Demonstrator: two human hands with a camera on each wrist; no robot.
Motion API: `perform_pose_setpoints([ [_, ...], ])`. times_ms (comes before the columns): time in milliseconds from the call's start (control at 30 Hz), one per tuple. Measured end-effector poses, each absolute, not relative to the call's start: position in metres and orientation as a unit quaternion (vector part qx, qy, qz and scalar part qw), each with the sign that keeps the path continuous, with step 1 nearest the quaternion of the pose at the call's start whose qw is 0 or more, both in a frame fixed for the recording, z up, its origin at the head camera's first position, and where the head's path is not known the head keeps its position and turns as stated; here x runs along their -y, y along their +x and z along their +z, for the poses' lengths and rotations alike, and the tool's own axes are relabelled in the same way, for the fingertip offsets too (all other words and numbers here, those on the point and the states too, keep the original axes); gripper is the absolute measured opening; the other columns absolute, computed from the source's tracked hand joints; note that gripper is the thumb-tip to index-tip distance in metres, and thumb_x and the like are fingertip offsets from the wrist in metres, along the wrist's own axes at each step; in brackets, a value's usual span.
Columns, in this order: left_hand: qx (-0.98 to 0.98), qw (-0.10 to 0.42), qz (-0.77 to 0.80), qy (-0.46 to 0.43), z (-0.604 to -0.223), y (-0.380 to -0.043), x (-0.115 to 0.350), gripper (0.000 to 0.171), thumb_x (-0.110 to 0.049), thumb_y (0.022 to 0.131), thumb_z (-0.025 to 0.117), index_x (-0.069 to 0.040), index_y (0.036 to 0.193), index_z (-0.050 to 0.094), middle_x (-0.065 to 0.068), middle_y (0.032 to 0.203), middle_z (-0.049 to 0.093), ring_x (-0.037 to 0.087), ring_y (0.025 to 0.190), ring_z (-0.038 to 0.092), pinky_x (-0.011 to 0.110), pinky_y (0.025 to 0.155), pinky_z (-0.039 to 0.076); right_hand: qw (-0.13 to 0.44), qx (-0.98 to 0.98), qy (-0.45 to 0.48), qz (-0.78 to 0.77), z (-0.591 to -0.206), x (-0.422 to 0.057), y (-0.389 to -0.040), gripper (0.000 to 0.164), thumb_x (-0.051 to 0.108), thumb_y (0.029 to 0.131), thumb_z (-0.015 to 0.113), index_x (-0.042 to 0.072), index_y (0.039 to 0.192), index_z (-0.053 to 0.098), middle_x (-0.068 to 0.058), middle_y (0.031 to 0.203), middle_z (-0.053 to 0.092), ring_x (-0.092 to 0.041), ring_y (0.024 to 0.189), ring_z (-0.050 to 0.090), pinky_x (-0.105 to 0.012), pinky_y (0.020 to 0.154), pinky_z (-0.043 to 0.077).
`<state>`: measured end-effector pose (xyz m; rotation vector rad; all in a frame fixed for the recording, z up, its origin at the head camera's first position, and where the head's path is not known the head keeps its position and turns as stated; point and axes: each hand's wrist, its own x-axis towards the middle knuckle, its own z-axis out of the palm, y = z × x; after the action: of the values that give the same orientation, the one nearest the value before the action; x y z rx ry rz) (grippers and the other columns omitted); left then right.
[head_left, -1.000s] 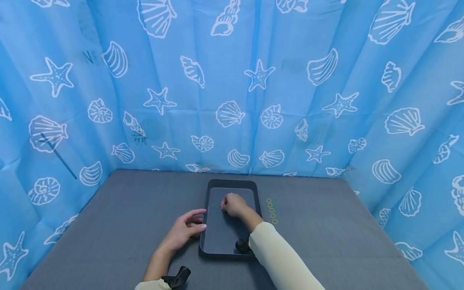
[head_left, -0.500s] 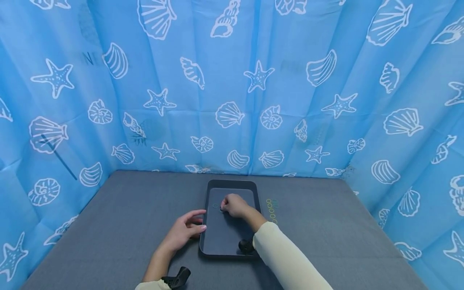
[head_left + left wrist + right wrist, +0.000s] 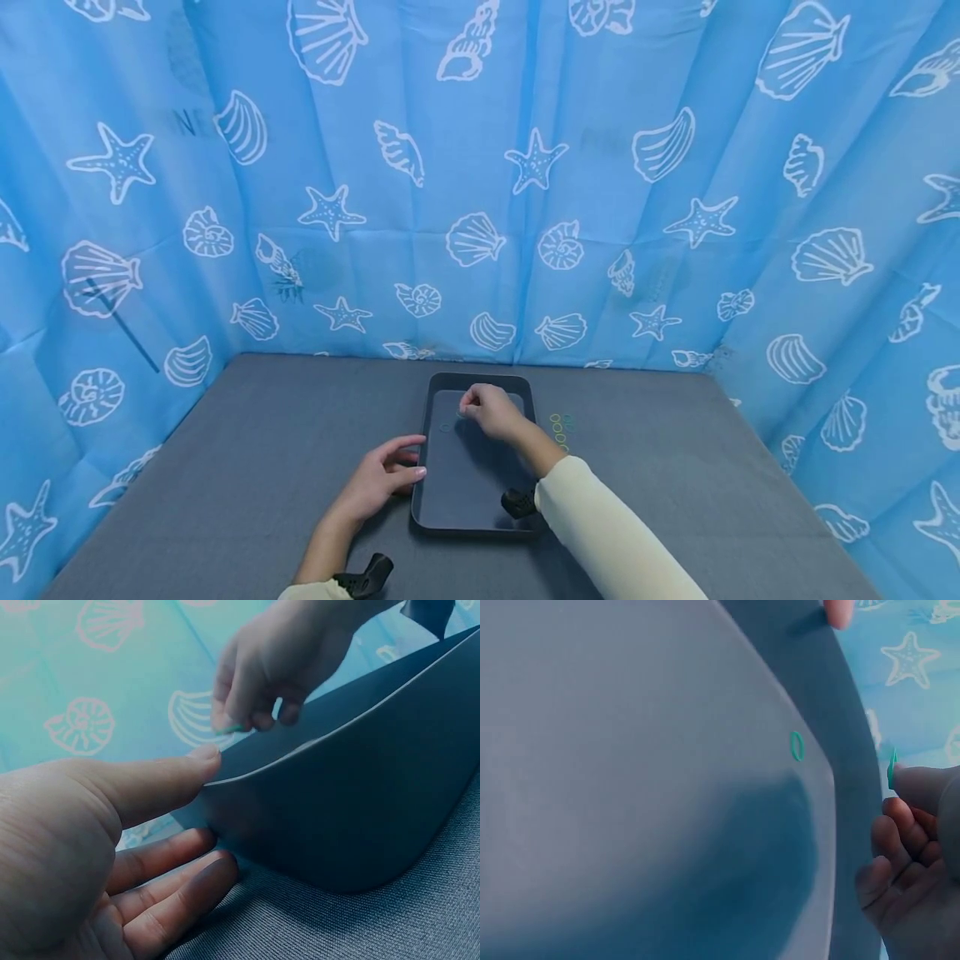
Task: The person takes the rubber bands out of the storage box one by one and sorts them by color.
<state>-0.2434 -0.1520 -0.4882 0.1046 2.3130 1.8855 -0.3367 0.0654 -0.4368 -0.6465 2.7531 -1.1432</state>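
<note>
A dark grey rectangular tray lies on the table. Over its far part, my right hand pinches a small thin green ring between thumb and forefinger, raised above the tray floor. The other fingers are curled in. A second green ring lies flat on the tray floor, to the left of the right hand in the head view. At the tray's left side is my left hand, fingers loosely spread. Its thumb tip touches the rim, while the other fingertips are low beside the outer wall.
Right of the tray, several yellow rings and green rings lie in rows on the grey tabletop, partly behind the right forearm. A blue curtain with white shells closes off the back and sides.
My right hand has risen from the tray floor and moved slightly farther back, with the green ring in its fingertips. The left hand stays at the tray's side.
</note>
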Motion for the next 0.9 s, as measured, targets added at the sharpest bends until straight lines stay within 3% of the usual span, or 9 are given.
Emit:
perform_pose_setpoints([
  [900, -0.772, 0.071, 0.631, 0.044, -0.491, -0.244, 0.154, 0.049, -0.018, 0.089, 0.073, -0.012, 0.134, 0.057, 0.016, 0.122, 0.059, 0.023, 0.094, 0.062, 0.041, 0.077, 0.054, -0.048, -0.892, -0.137, -0.429, -0.425, -0.131, -0.32, 0.006, 0.004, 0.094, 0.063, 0.003, 0.088, 0.062, -0.003, 0.079, 0.056, -0.017, 0.068, 0.047, -0.031, 0.061, 0.041],
])
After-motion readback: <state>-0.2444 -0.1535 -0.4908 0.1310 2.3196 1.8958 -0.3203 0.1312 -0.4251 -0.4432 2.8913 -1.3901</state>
